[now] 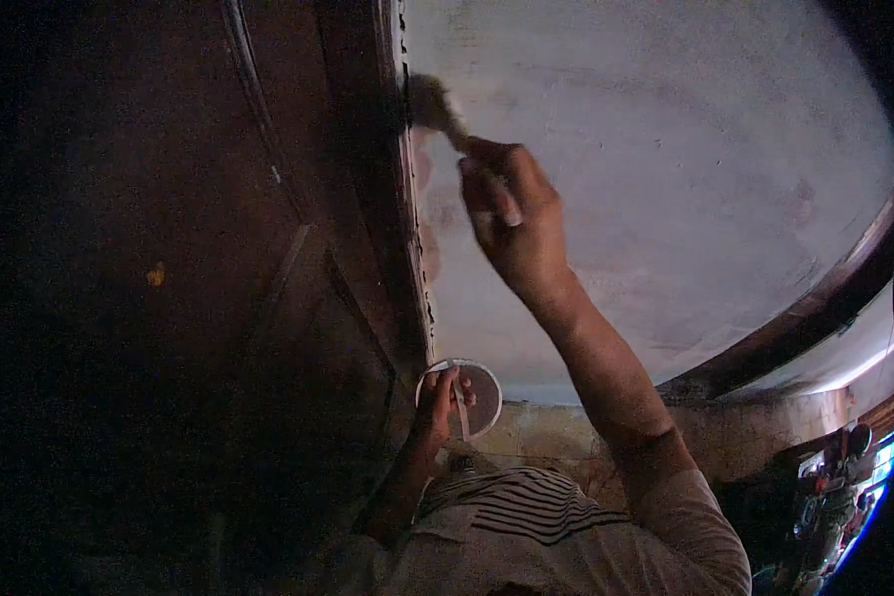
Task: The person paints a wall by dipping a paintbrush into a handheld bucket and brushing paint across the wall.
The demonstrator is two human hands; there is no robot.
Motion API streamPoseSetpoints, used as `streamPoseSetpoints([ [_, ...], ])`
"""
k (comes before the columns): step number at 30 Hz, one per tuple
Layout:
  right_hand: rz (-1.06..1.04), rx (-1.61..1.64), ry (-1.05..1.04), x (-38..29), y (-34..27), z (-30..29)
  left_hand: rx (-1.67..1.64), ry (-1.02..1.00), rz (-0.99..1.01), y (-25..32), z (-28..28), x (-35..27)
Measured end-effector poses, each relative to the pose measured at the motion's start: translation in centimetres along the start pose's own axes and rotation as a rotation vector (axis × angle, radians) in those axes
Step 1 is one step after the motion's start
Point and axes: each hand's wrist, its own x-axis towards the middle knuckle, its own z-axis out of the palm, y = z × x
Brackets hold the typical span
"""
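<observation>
My right hand (518,208) is raised and grips the handle of a paintbrush (433,100). The bristles are at the whitish wall (641,179), right beside the dark trim (398,149) that runs down its left edge. Some blur on the brush hides whether it touches the trim too. Lower down, my left hand (447,395) holds a round container (484,425) with a white rim, close to my body. A flat pale strip (460,413) crosses the container's mouth under my fingers; whether it is a handle or a stick is unclear. The contents look dull and greyish.
Left of the trim stands a dark panelled surface (283,261), mostly in shadow. A dark curved-looking edge (782,328) bounds the wall at right. Tan flooring or masonry (544,428) shows below the wall. Cluttered objects (834,492) stand at far right near a bright opening.
</observation>
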Motion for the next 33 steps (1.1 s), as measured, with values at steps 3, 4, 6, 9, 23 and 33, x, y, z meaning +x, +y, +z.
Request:
streamPoseSetpoints([
  [3, -0.071, -0.174, 0.101, -1.0, 2.4, -3.6, 0.074, 0.046, -0.011, 1.8, 1.3, -0.7],
  [4, -0.074, -0.299, 0.147, -1.6, 2.9, -5.4, 0.069, 0.053, -0.011, 2.2, 1.5, -0.9],
  [6, 0.164, -0.007, 0.315, -2.4, 0.8, -7.4, 0.080, 0.060, -0.007, 2.9, 1.8, -1.2],
  [9, 0.084, -0.169, 0.182, -2.2, 0.1, -6.6, 0.073, 0.065, -0.033, 2.4, 1.3, -0.9],
  [23, 0.110, -0.002, 0.365, -2.9, 1.5, -8.3, 0.047, 0.057, -0.074, 0.9, -0.6, -0.7],
  [33, 0.085, -0.072, -0.053, -8.3, 2.1, 1.1, 0.050, 0.034, 0.030, 0.7, -0.1, -1.9],
])
